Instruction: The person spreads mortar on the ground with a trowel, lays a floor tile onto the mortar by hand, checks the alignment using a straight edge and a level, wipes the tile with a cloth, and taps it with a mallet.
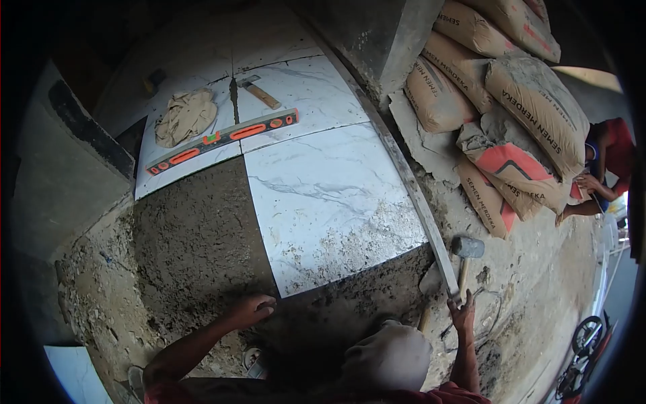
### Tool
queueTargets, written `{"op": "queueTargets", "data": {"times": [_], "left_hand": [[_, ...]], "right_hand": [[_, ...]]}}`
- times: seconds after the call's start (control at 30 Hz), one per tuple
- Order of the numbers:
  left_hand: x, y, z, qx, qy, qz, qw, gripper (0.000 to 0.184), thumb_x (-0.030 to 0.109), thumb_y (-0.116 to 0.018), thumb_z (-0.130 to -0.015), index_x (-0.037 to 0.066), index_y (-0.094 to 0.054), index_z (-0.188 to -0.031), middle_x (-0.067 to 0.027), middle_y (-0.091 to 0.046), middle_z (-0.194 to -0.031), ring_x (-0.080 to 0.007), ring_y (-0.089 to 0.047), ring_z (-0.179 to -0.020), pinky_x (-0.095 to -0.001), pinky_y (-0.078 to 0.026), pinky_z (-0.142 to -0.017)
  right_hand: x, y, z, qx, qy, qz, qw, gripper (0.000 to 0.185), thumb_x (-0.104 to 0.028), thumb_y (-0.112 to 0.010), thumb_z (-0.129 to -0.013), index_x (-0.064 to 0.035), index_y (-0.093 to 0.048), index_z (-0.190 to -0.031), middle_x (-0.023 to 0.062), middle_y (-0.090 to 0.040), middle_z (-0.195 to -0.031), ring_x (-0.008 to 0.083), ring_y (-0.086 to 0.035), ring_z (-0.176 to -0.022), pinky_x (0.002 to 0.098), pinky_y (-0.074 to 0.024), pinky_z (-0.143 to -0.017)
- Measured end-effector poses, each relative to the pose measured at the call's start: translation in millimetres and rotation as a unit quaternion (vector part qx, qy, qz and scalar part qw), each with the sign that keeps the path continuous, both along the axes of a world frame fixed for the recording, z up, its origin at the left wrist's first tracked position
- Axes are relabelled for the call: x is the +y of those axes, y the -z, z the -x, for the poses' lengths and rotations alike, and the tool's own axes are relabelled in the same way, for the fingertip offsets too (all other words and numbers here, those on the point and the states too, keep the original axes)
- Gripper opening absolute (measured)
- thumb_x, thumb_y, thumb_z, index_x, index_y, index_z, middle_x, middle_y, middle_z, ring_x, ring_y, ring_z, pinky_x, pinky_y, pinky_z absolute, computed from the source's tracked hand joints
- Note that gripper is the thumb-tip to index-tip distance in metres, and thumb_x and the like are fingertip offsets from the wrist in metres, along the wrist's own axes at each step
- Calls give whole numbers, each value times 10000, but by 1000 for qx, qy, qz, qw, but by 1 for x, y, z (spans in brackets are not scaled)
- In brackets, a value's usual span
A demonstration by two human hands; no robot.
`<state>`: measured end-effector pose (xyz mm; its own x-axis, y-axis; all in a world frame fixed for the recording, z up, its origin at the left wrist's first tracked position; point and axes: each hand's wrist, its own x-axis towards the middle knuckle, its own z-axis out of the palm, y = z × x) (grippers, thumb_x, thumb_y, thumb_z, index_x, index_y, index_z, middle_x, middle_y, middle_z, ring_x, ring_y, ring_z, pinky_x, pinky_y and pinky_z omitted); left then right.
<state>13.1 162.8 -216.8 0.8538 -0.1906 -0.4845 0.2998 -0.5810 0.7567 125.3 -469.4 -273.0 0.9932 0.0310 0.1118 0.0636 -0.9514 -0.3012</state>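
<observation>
The long straightedge [403,176] lies along the right side of the tile rows. The right hand [461,314] is at its near end, touching; whether that grip is closed cannot be told. The left hand [257,309] is loosely curled just beside the corner of the front marble-pattern tile [323,195]; full closure cannot be confirmed.

Done, as judged: the rear tiles [306,91] and the front tile are down, the latter soiled with mortar. Left: the mortar bed [198,232] beside it remains untiled.

Spirit level [232,140], hammer [261,93] and crumpled cloth [185,118] rest on tiles; mallet [467,248] and cement bags [531,108] stand right.
</observation>
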Motion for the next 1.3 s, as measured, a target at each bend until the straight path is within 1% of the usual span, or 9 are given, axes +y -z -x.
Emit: {"op": "queueTargets", "data": {"times": [0.07, 0.17, 0.27, 0.3, 0.47, 0.77, 0.9, 1.1, 1.3], "left_hand": [[3, 2, 6, -22, -24, 23, 999, 439, 339, -589, -887, 26, -586, -1195, -164, -633, -1139, -283, -611, -1061, -376, -467, -910], [7, 14, 25, -13, -21, 26, 999, 448, 349, -584, -892, 22, -584, -1197, -164, -642, -1123, -277, -614, -1060, -374, -466, -909], [11, 24, 43, 8, -27, 37, 999, 460, 360, -583, -893, 22, -580, -1204, -166, -640, -1126, -279, -615, -1057, -373, -466, -907], [12, 25, 47, 18, -21, 38, 999, 477, 370, -576, -897, 23, -567, -1224, -155, -631, -1145, -265, -604, -1072, -371, -457, -922], [10, 26, 51, 65, -12, 45, 997, 493, 378, -562, -904, 27, -553, -1250, -147, -619, -1177, -252, -593, -1091, -367, -445, -943], [3, 28, 35, 70, -100, 57, 991, 488, 370, -578, -886, 21, -561, -1227, -174, -632, -1141, -262, -602, -1077, -376, -452, -925], [-1, 18, 24, 136, -158, 74, 975, 480, 350, -579, -889, 5, -551, -1222, -113, -637, -1024, -171, -607, -924, -323, -484, -809], [-2, 20, 20, 141, -162, 93, 972, 476, 323, -578, -892, -24, -540, -1215, -80, -619, -992, -127, -595, -858, -288, -482, -756], [-1, 30, 27, 131, -168, 114, 970, 485, 338, -587, -886, -23, -548, -1207, -93, -634, -1005, -147, -611, -872, -297, -485, -773]], "right_hand": [[-8, 20, 1, 103, 213, -215, 947, 803, -298, -714, -814, -58, -264, -1435, 205, -489, -1267, 338, -543, -1077, 427, -489, -755], [28, -19, 4, 126, 302, -429, 842, 845, -402, -682, -822, -34, -238, -1439, 220, -477, -1265, 337, -497, -1134, 493, -467, -843], [21, -7, -5, 132, 348, -457, 808, 867, -446, -655, -828, -93, -181, -1462, 211, -448, -1298, 341, -503, -1100, 502, -479, -759], [18, 0, -6, 105, 375, -437, 811, 830, -443, -661, -828, -133, -206, -1450, 168, -508, -1205, 257, -525, -889, 413, -476, -672], [-20, 32, 2, 75, 362, -406, 836, 739, -430, -662, -827, -148, -289, -1400, 129, -534, -1073, 231, -504, -843, 405, -466, -664], [-49, 69, 8, 47, 260, -278, 924, 725, -394, -640, -858, -74, -298, -1412, 143, -496, -1245, 194, -505, -864, 333, -449, -631], [-45, 70, 5, 22, 195, -312, 930, 782, -410, -665, -838, -46, -284, -1417, 154, -497, -1237, 191, -509, -839, 329, -445, -614], [-10, 27, -8, 153, 252, -402, 867, 896, -426, -695, -807, -23, -186, -1425, 93, -573, -1076, 121, -505, -780, 279, -424, -616], [-8, 26, 0, 118, 232, -487, 834, 868, -368, -697, -819, -29, -167, -1416, 35, -556, -923, 92, -484, -674, 246, -405, -561]]}}
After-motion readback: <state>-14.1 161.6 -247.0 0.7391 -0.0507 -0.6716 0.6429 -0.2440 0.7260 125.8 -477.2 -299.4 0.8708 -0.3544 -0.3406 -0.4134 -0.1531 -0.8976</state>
